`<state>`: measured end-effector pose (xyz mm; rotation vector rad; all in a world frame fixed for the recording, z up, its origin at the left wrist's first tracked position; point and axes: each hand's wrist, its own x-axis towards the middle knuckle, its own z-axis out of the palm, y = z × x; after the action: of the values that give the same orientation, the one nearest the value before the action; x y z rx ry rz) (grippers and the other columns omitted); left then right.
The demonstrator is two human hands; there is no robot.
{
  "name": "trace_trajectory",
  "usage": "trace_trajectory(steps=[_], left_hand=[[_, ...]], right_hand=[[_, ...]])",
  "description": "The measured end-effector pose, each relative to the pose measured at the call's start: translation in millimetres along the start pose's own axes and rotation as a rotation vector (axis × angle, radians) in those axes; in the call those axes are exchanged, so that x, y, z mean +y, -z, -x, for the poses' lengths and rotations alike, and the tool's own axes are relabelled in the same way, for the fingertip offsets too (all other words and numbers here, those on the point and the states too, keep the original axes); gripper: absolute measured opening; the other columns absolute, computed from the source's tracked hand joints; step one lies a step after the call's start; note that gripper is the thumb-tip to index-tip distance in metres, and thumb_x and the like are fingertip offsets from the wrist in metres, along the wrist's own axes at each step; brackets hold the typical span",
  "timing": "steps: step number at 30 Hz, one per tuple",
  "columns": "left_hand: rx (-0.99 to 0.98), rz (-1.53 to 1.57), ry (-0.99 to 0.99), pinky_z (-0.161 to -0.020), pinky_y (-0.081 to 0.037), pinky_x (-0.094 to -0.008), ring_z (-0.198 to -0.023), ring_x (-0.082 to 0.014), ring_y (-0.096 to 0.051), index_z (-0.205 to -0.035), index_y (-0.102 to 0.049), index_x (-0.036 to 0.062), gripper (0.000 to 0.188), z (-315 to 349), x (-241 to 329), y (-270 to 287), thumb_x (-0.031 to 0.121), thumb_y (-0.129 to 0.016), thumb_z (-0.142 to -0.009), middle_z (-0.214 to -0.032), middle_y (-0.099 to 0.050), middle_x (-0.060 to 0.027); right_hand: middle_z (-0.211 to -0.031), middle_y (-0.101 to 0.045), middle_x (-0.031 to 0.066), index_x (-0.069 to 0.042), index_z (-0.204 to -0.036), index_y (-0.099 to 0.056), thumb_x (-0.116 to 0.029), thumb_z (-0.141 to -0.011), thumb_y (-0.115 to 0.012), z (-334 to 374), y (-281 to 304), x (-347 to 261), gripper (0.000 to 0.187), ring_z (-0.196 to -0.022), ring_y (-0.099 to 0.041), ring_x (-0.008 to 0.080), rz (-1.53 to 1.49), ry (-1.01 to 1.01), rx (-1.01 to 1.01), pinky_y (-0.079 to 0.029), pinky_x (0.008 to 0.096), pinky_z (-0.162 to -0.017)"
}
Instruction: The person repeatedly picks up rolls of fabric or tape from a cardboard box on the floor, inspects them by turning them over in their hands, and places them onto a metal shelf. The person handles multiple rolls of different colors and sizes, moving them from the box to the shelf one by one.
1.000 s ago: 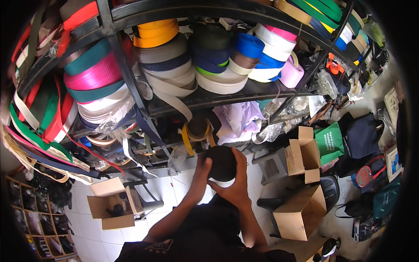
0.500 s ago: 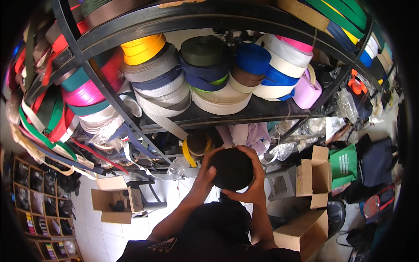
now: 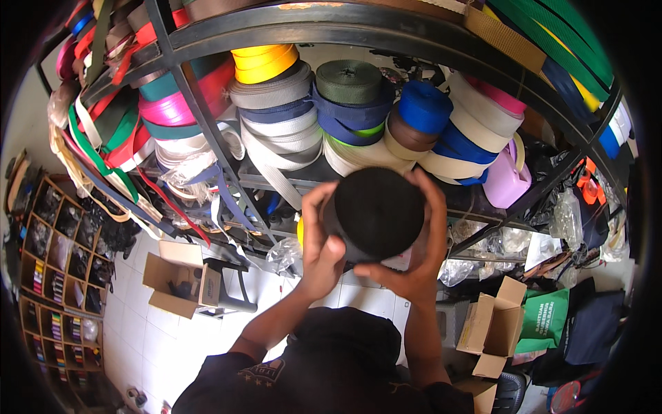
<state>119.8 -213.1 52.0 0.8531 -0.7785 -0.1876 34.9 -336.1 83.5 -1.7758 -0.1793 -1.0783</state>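
Between my two hands is a thick black roll of webbing (image 3: 380, 212), held up in front of the shelf. My left hand (image 3: 321, 241) curves round its left side, thumb pressed toward the near edge. On the opposite side my right hand (image 3: 422, 248) wraps it, fingers along the far right and thumb across the near side. Behind the roll, stacks of webbing rolls stand on the black metal shelf (image 3: 269, 33): a yellow roll (image 3: 265, 64), a dark green roll (image 3: 349, 81) and a blue roll (image 3: 423, 107) top three stacks.
A lilac plastic container (image 3: 508, 181) stands right of the stacks. Loose straps (image 3: 103, 172) hang at the left. Below are an open cardboard box (image 3: 181, 279) on a stool, another box (image 3: 493, 324), a green bag (image 3: 545, 319) and a wooden pigeonhole rack (image 3: 58, 276).
My hands have raised the black roll toward the shelf, so it looks larger and now overlaps the shelf's front edge. The view has shifted, with the shelf contents sitting further right.
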Motion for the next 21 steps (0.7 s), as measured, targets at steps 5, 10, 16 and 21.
trace_trajectory(steps=[5,10,16,21], left_hand=[[-0.011,-0.005,-0.173,-0.109,-0.032,-0.0360,-0.129,-0.0228,-0.043,-0.142,-0.029,0.0022,0.072,-48.8,18.4,-6.4,0.030,-0.070,-0.090,-0.136,-0.043,-0.0146],[-0.202,-0.208,-0.244,-0.107,-0.035,-0.0361,-0.126,-0.0211,-0.049,-0.138,-0.037,0.0020,0.065,-91.8,37.7,2.7,0.008,-0.075,-0.086,-0.133,-0.051,-0.0138],[-0.223,-0.735,-0.333,-0.108,-0.036,-0.0389,-0.130,-0.0292,-0.050,-0.135,-0.048,-0.0009,0.057,-110.0,59.6,13.0,0.018,-0.074,-0.087,-0.134,-0.056,-0.0187],[-0.048,-0.803,-0.422,-0.103,-0.043,-0.0394,-0.122,-0.0364,-0.058,-0.130,-0.054,-0.0023,0.047,-129.6,60.0,17.3,0.019,-0.069,-0.091,-0.130,-0.059,-0.0228]], right_hand=[[-0.133,-0.052,0.0211,0.004,-0.144,-0.037,-0.021,-0.061,-0.093,-57.7,-4.4,-11.9,0.103,-0.121,-0.057,0.0292,-0.011,0.136,-0.001,-0.045,0.0384,-0.102],[-0.127,-0.058,0.0186,0.002,-0.139,-0.044,-0.016,-0.062,-0.090,-95.9,9.0,-7.9,0.092,-0.115,-0.061,0.0251,0.048,0.230,-0.021,-0.049,0.0353,-0.097],[-0.128,-0.058,0.0185,0.004,-0.136,-0.046,-0.006,-0.063,-0.087,-112.3,0.5,-6.9,0.084,-0.120,-0.058,0.0253,0.065,0.277,0.023,-0.044,0.0361,-0.105],[-0.118,-0.062,0.0143,0.002,-0.127,-0.052,-0.006,-0.064,-0.087,-130.4,-19.7,9.4,0.072,-0.106,-0.063,0.0221,0.098,0.247,0.234,-0.049,0.0337,-0.095]])
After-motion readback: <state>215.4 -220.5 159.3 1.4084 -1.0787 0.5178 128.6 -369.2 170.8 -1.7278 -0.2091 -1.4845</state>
